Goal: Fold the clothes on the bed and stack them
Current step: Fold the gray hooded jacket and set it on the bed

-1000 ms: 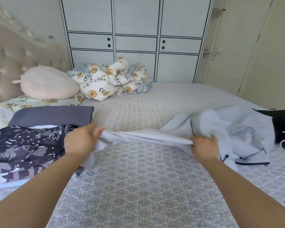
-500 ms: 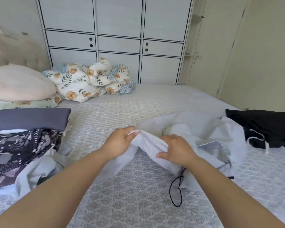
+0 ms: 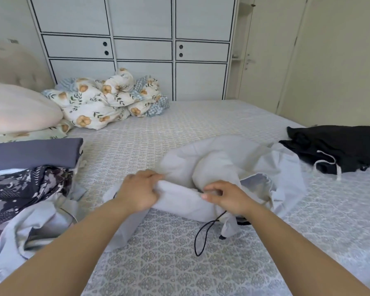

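pale grey garment [image 3: 233, 167] lies bunched on the bed [image 3: 169, 263], middle of the near half, closer to the right edge than the left.

head view: my left hand [image 3: 140, 192] grips a fold of the grey cloth, fingers curled over its upper edge. my right hand [image 3: 229, 196] pinches the same fold just beside it, thumb and fingers closed on the fabric; the two hands are near each other, not touching. a black drawstring [image 3: 203, 236] loops out from under the right hand onto the bedspread. part of the grey cloth trails toward the near left edge under my left forearm.

at the left edge: a stack with a folded slate-blue piece [image 3: 33, 153] on top and a dark patterned piece [image 3: 24, 189] below it. black garment [image 3: 338, 150] with a white cord lies unfolded at the right edge, just beside the grey one. far left corner: pink pillow [image 3: 19, 108] and a crumpled floral quilt [image 3: 103, 99]. white wardrobe [image 3: 141, 50] stands behind the far edge.
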